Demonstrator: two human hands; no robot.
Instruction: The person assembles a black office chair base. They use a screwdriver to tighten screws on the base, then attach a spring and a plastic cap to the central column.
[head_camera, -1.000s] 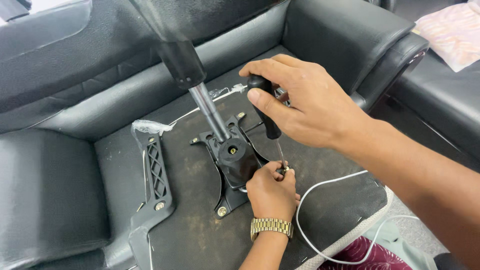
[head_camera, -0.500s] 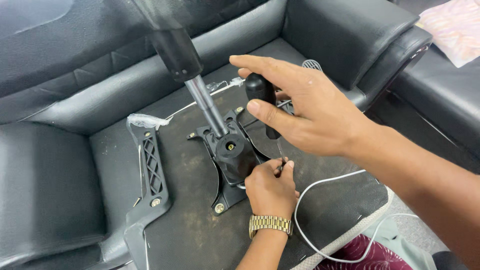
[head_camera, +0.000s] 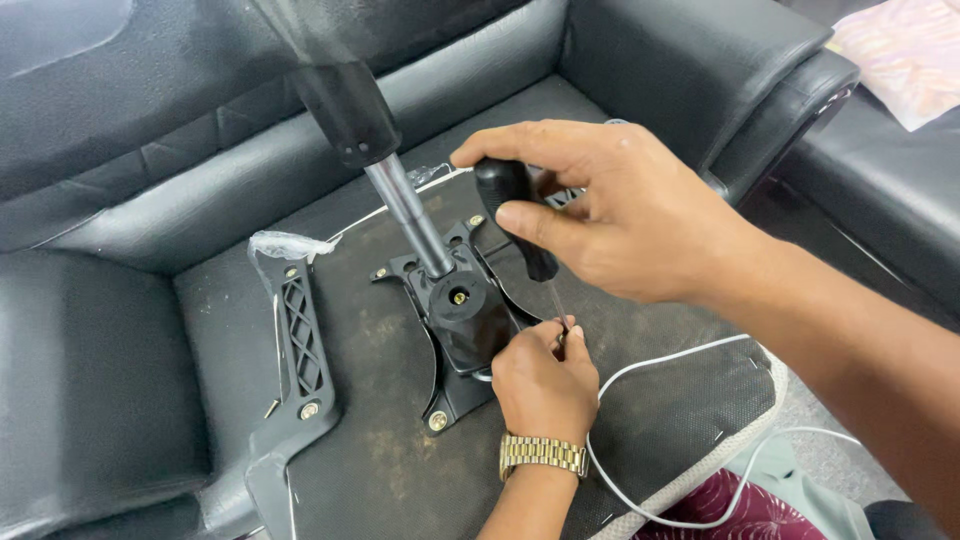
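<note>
The left hand (head_camera: 545, 385), wearing a gold watch (head_camera: 543, 455), pinches the tip of the screwdriver (head_camera: 527, 232) with closed fingers. The tool stands nearly upright, tip down, black handle topmost. Above, the right hand (head_camera: 620, 205) wraps that handle. Just left sits the black chair mechanism (head_camera: 465, 320).

Upturned chair seat underside (head_camera: 380, 450) with black mounting plate (head_camera: 465, 320) just left of left hand (head_camera: 545, 385), armrest bracket (head_camera: 300, 370) farther left.
</note>
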